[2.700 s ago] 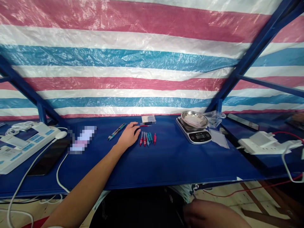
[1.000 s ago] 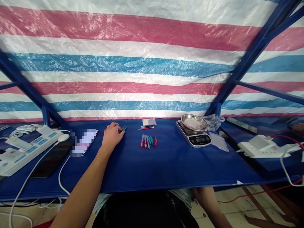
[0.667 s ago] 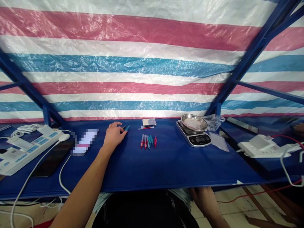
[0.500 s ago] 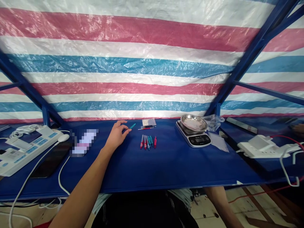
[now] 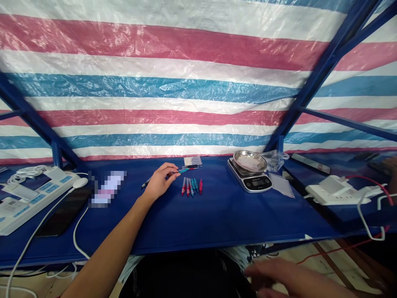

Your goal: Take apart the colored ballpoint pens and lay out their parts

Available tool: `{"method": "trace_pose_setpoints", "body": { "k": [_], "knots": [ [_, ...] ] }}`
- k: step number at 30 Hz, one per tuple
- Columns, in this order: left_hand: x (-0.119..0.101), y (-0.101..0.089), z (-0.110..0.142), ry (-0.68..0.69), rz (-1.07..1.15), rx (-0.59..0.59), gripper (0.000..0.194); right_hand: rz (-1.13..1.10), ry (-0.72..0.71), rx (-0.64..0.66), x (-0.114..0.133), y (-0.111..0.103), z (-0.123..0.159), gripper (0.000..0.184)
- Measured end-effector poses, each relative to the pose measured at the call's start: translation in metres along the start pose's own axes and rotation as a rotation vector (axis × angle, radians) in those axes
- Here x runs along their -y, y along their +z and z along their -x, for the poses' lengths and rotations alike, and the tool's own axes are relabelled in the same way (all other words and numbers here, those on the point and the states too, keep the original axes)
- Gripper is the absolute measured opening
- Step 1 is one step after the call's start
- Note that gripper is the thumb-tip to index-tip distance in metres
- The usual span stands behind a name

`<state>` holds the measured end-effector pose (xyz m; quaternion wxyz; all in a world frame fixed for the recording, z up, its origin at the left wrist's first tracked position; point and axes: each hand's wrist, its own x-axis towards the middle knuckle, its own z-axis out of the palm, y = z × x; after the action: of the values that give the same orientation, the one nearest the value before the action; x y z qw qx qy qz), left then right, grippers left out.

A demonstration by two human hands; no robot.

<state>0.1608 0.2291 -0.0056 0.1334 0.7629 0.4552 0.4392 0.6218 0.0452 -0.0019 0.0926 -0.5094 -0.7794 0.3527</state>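
Note:
My left hand is over the back middle of the blue table, its thumb and fingers closed on a small teal pen part. A dark slim pen-like piece shows on the left side of that hand, partly hidden by it. Just right of my fingertips, several red and teal pen parts lie side by side. Thin refills lie behind them, in front of a small clear bag of pale bits. Low at the table's front, my right hand is smeared by motion, and its fingers are unclear.
A digital scale with a steel bowl stands to the right, near clear plastic bags. Power strips and cables lie at the left, beside a dark phone. A white adapter sits at the right.
My left hand has moved slightly right and nearer the refills, with the teal part in its fingers. My right hand has come in from below the table's right front edge.

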Motion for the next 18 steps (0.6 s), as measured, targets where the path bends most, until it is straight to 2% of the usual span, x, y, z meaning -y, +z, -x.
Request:
{"method": "trace_pose_setpoints", "body": {
  "k": [2,3,5,6,7,10,13,18],
  "knots": [
    [-0.005,0.003,0.001,0.049,0.005,-0.010,0.018,-0.095,-0.147,0.117,0.041,-0.031,-0.043,0.035],
    [-0.008,0.004,0.001,0.079,0.007,-0.009,0.017,-0.134,-0.234,0.067,0.060,-0.043,-0.073,0.035],
    [-0.014,0.005,0.002,0.140,0.008,-0.005,0.016,-0.190,-0.335,-0.134,0.089,-0.056,-0.139,0.040],
    [-0.016,0.006,0.002,0.164,0.007,-0.003,0.016,-0.207,-0.361,-0.209,0.100,-0.058,-0.172,0.044],
    [-0.018,0.006,0.002,0.182,0.006,-0.006,0.016,-0.218,-0.392,-0.223,0.107,-0.057,-0.201,0.048],
    [-0.020,0.006,0.002,0.208,0.004,-0.008,0.017,-0.246,-0.563,-0.031,0.113,-0.042,-0.262,0.041],
    [-0.017,0.008,0.001,0.162,0.004,-0.007,0.021,-0.324,-0.598,-0.083,0.103,-0.029,-0.283,0.033],
    [-0.009,0.009,-0.001,0.018,-0.038,0.057,0.021,-0.409,-0.471,-0.254,0.080,-0.020,-0.277,0.038]
  ]
}}
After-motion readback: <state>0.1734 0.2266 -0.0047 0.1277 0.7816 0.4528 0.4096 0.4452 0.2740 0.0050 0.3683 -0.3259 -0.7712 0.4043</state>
